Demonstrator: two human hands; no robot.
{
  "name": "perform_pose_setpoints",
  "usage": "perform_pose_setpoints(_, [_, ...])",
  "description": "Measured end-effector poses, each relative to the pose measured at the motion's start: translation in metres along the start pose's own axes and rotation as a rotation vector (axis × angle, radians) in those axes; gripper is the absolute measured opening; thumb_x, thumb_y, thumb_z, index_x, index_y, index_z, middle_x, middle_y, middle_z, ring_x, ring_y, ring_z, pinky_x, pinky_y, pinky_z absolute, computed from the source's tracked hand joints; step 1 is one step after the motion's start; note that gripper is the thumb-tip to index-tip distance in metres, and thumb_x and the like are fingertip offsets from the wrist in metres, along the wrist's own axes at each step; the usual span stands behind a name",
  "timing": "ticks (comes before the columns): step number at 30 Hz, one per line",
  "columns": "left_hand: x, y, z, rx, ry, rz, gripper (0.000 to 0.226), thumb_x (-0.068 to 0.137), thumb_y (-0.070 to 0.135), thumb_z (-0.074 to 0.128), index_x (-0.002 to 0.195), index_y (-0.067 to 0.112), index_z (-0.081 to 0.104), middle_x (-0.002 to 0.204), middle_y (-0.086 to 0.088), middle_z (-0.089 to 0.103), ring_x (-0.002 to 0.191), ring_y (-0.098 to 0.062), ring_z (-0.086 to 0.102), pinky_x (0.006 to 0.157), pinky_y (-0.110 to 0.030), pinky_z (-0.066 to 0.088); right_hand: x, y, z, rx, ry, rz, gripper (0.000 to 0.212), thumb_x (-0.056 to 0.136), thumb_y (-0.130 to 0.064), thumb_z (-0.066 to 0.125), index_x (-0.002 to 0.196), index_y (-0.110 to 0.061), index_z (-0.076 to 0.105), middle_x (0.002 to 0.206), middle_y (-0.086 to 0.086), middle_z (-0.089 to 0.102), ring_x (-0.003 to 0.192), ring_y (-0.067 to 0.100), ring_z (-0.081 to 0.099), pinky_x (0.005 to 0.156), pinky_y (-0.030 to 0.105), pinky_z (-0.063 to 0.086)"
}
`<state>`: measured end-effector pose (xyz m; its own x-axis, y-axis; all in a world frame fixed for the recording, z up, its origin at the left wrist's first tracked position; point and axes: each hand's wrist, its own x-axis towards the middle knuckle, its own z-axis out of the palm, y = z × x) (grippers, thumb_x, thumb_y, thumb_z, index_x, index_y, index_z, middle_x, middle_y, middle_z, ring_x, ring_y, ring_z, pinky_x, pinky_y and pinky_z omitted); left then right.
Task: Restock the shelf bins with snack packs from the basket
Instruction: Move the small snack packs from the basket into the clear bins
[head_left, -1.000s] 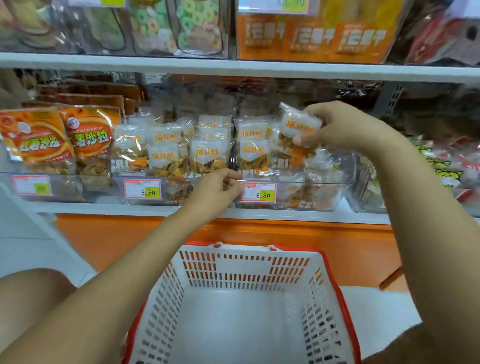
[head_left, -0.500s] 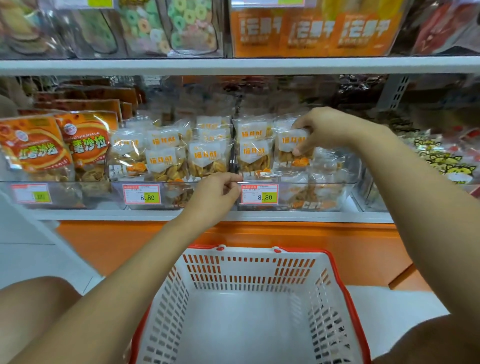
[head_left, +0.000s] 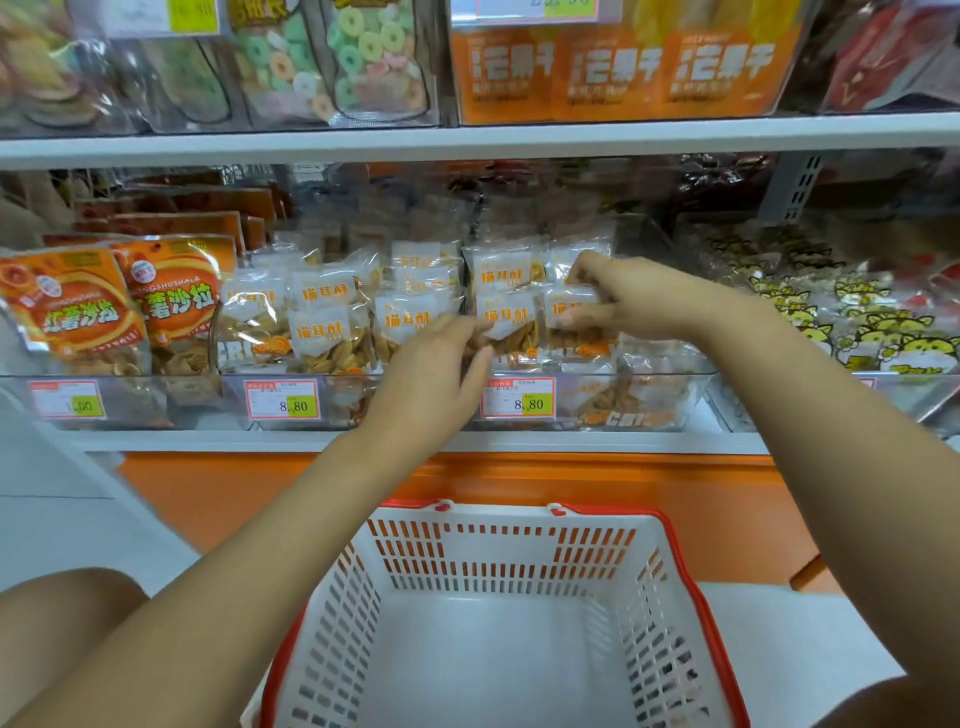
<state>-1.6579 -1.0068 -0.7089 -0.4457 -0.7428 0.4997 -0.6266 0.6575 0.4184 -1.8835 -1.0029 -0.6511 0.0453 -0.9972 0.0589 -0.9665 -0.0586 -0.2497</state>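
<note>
A white basket (head_left: 498, 670) with a red rim stands below the shelf with nothing in it. Two clear bins (head_left: 649, 400) on the middle shelf hold clear snack packs with white and orange labels. My right hand (head_left: 634, 299) grips one such snack pack (head_left: 571, 317) upright at the front row of the right-hand bin. My left hand (head_left: 441, 374) reaches up over the bin's front edge, its fingertips touching the neighbouring pack (head_left: 506, 317) just left of the held one.
Orange sweet-potato snack bags (head_left: 98, 306) fill the bin at the left. Yellow cartoon-cat packs (head_left: 857, 322) sit at the right. The upper shelf (head_left: 467, 137) carries ring candies and orange boxes. Price tags (head_left: 519, 399) hang on the bin fronts.
My right hand has brought the pack down from above the bin into the front row. My left hand has risen from the bin's front edge to the packs.
</note>
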Motion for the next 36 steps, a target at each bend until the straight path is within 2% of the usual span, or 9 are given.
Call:
perform_pose_setpoints(4, [0.032,0.02,-0.001,0.183,-0.025,0.119,0.05,0.102,0.023,0.036,0.149,0.01,0.026,0.147,-0.006,0.038,0.135,-0.019,0.034,0.108,-0.026,0.027,0.001,0.009,0.003,0.046,0.205,-0.059,0.033,0.084,-0.032,0.069,0.102,-0.014,0.049,0.092,0.006,0.054,0.083,0.023,0.052,0.065,0.032,0.036])
perform_pose_setpoints(8, [0.078,0.021,0.017,0.341,-0.13,0.07,0.052,0.104,0.022,0.026,0.152,0.005,0.01,0.159,-0.01,0.014,0.148,-0.023,0.007,0.12,-0.032,0.007,0.003,0.013,0.014,-0.049,0.334,-0.09,0.032,0.087,-0.031,0.067,0.113,-0.014,0.058,0.117,0.008,0.049,0.111,0.026,0.042,0.088,0.034,0.035])
perform_pose_setpoints(11, [0.095,0.016,0.028,0.344,-0.175,0.055,0.053,0.105,0.032,0.022,0.15,0.004,0.018,0.156,-0.013,0.024,0.145,-0.026,0.016,0.119,-0.036,0.006,0.001,0.018,0.023,-0.017,0.328,-0.102,0.031,0.09,-0.028,0.063,0.117,-0.014,0.058,0.124,0.008,0.048,0.116,0.027,0.042,0.095,0.034,0.034])
perform_pose_setpoints(14, [0.094,0.011,0.034,0.33,-0.158,0.084,0.049,0.104,0.036,0.024,0.141,0.009,0.04,0.14,-0.014,0.046,0.132,-0.028,0.035,0.113,-0.037,0.019,-0.002,0.02,0.017,0.048,0.301,-0.145,0.019,0.094,-0.026,0.056,0.106,-0.012,0.062,0.11,0.007,0.056,0.104,0.023,0.05,0.086,0.03,0.036])
perform_pose_setpoints(17, [0.089,0.008,0.034,0.347,-0.163,0.044,0.05,0.103,0.04,0.022,0.131,0.01,0.051,0.125,-0.014,0.053,0.122,-0.03,0.042,0.103,-0.037,0.029,-0.002,0.02,0.01,0.096,0.329,-0.162,0.026,0.099,-0.022,0.046,0.095,-0.006,0.066,0.097,0.009,0.062,0.098,0.024,0.054,0.079,0.03,0.035])
perform_pose_setpoints(22, [0.098,0.009,0.029,0.359,-0.251,0.068,0.059,0.099,0.054,0.02,0.132,0.015,0.048,0.126,-0.014,0.055,0.12,-0.029,0.046,0.1,-0.04,0.034,0.009,0.015,0.008,0.21,0.429,0.005,0.022,0.099,-0.02,0.045,0.107,-0.008,0.061,0.106,0.007,0.056,0.097,0.021,0.053,0.075,0.026,0.034])
perform_pose_setpoints(26, [0.101,0.011,0.04,0.399,-0.25,0.081,0.057,0.099,0.055,0.018,0.134,0.021,0.046,0.132,-0.01,0.054,0.126,-0.028,0.043,0.107,-0.041,0.026,0.026,0.013,0.005,0.23,0.401,0.116,0.019,0.094,-0.022,0.054,0.107,-0.011,0.061,0.108,0.006,0.059,0.096,0.022,0.057,0.077,0.028,0.042])
perform_pose_setpoints(31, [0.102,0.014,0.055,0.439,-0.108,0.021,0.063,0.099,0.055,0.018,0.121,0.011,0.057,0.121,-0.012,0.058,0.117,-0.029,0.047,0.108,-0.041,0.026,0.035,0.011,-0.001,0.25,0.246,0.231,0.02,0.093,-0.021,0.058,0.092,-0.003,0.067,0.07,0.003,0.063,0.067,0.017,0.059,0.065,0.03,0.047])
perform_pose_setpoints(36, [0.102,0.014,0.062,0.402,-0.024,0.042,0.083,0.088,0.059,-0.001,0.139,0.009,0.042,0.139,-0.01,0.046,0.131,-0.026,0.036,0.116,-0.041,0.013,0.04,0.014,0.007,0.159,0.38,0.208,0.009,0.094,-0.017,0.054,0.095,-0.012,0.06,0.113,0.01,0.049,0.111,0.028,0.043,0.092,0.035,0.037])
